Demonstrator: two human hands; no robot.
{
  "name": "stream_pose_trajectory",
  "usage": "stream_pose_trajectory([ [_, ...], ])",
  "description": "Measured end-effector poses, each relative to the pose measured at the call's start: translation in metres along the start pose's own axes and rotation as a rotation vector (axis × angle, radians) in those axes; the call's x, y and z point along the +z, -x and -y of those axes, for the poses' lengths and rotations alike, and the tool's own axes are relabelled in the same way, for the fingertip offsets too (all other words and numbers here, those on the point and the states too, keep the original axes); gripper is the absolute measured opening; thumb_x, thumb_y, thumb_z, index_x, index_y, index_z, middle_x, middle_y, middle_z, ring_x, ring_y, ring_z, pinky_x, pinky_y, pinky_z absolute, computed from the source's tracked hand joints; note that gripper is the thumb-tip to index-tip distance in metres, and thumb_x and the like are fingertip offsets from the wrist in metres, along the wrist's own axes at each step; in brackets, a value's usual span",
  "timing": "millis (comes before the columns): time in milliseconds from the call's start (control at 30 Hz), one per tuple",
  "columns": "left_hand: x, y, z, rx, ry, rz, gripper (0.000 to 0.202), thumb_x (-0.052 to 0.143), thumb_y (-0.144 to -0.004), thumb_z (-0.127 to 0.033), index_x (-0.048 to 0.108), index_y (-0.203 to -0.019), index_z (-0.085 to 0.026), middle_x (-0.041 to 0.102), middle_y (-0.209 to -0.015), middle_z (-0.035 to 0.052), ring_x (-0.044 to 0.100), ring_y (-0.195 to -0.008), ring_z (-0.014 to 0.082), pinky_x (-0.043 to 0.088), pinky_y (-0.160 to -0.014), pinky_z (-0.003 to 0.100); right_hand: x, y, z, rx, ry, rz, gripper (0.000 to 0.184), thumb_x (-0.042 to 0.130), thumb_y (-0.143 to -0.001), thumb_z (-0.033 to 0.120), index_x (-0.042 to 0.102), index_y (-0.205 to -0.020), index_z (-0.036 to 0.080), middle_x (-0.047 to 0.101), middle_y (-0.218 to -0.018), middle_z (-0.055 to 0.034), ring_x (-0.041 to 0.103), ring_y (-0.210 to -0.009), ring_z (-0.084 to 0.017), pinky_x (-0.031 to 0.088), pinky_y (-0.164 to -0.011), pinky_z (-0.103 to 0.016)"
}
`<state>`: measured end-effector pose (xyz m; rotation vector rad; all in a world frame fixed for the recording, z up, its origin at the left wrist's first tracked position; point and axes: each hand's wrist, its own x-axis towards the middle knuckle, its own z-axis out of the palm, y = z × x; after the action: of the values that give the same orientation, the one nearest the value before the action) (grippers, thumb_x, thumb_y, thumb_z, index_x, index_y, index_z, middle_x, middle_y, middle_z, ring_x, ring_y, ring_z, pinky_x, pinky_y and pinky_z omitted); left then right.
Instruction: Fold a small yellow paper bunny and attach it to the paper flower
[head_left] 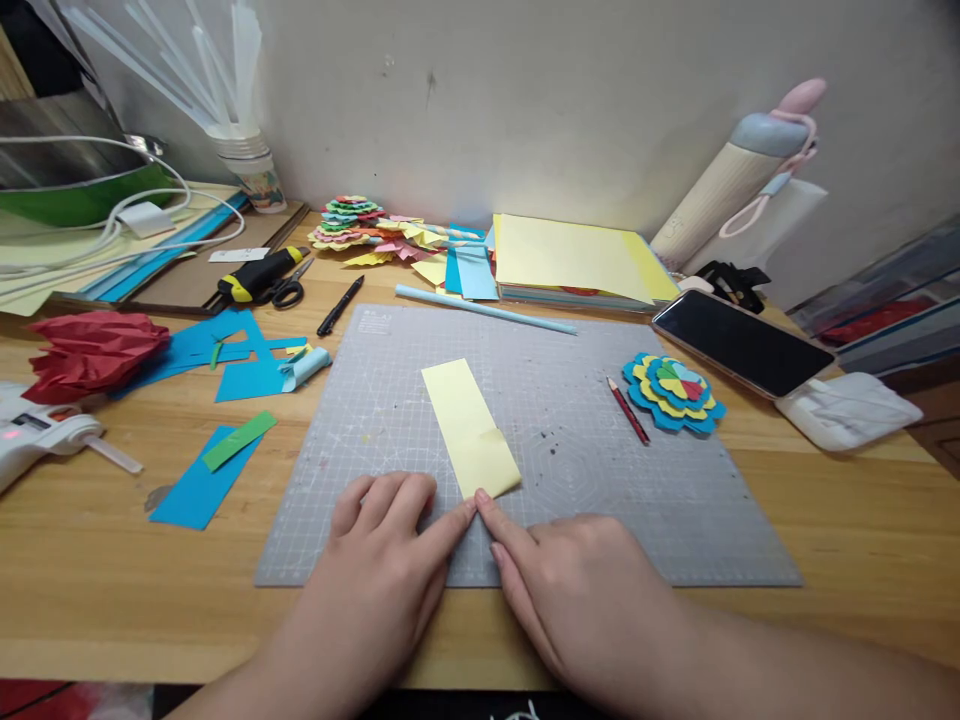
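Observation:
A pale yellow strip of paper (pixel 461 410) lies slantwise on the grey cutting mat (pixel 360 400), with a crease or folded part near its lower right edge. My left hand (pixel 390 560) rests on the mat, its index finger stretched to the strip's bottom edge and the other fingers bent. From the other side my right hand (pixel 585 580) reaches in, index fingertip pressing the same edge. Its thumb shows apart below, and its remaining fingers are curled out of sight. Both index fingertips nearly meet there, and neither hand visibly grips the paper.
Right of the strip lie a red pencil (pixel 628 412), a layered paper flower (pixel 675 392) and a phone (pixel 742 340). A blue paper tube (pixel 484 310) crosses the mat's top. At left are a pen (pixel 340 306), scissors (pixel 289 290), blue paper (pixel 202 490) and a glue gun (pixel 45 430).

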<state>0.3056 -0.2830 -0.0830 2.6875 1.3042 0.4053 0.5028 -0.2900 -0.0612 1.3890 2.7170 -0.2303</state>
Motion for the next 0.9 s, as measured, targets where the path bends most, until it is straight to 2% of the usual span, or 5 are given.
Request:
stream_pose_trajectory([
  [367,-0.004,-0.004,-0.001,0.008,-0.041,-0.016,0.039,0.049,-0.085,-0.009,0.062,-0.117,-0.028,0.057,-0.094,0.0061,0.049,-0.092,0.0258,0.036,-0.084,0.043,-0.015,0.009,-0.03,0.168,0.006,-0.019,0.039,0.036,-0.093,0.024,0.071,-0.11,0.019,0.072,-0.061,-0.0054,0.065,-0.049,-0.024,0.03,-0.043,-0.034],
  [467,-0.013,-0.015,-0.002,0.05,-0.075,-0.002,0.033,0.051,-0.083,-0.009,0.067,-0.106,-0.027,0.058,-0.091,0.006,0.049,-0.09,0.0261,0.035,-0.088,0.046,-0.02,0.005,-0.036,0.071,-0.107,-0.103,0.033,0.039,-0.093,0.023,0.071,-0.088,0.021,0.07,-0.073,-0.0058,0.064,-0.065,-0.022,0.04,-0.056,-0.034],
  [533,-0.02,-0.026,-0.001,0.058,-0.059,0.061,0.023,0.054,-0.082,-0.012,0.069,-0.093,-0.025,0.058,-0.09,0.0057,0.048,-0.09,0.0263,0.035,-0.089,0.048,-0.018,0.003,-0.04,-0.079,-0.146,-0.19,0.028,0.042,-0.093,0.023,0.069,-0.097,0.02,0.07,-0.095,-0.0076,0.062,-0.086,-0.023,0.044,-0.073,-0.037],
  [667,-0.026,-0.046,0.004,0.018,0.04,0.18,0.018,0.053,-0.088,-0.018,0.067,-0.078,-0.022,0.056,-0.09,0.0043,0.047,-0.091,0.0245,0.036,-0.083,0.043,-0.003,0.002,-0.049,-0.26,-0.102,-0.331,0.028,0.05,-0.094,0.027,0.063,-0.118,0.028,0.061,-0.127,-0.0056,0.049,-0.119,-0.025,0.025,-0.105,-0.048],
  [900,-0.013,-0.053,0.014,-0.023,0.078,0.067,0.014,0.056,-0.089,-0.022,0.068,-0.089,-0.027,0.055,-0.092,0.0028,0.046,-0.092,0.0245,0.031,-0.081,0.043,-0.001,-0.002,-0.061,-0.306,-0.072,-0.263,0.027,0.05,-0.093,0.031,0.063,-0.116,0.035,0.054,-0.136,-0.0043,0.032,-0.138,-0.026,0.009,-0.112,-0.054],
])
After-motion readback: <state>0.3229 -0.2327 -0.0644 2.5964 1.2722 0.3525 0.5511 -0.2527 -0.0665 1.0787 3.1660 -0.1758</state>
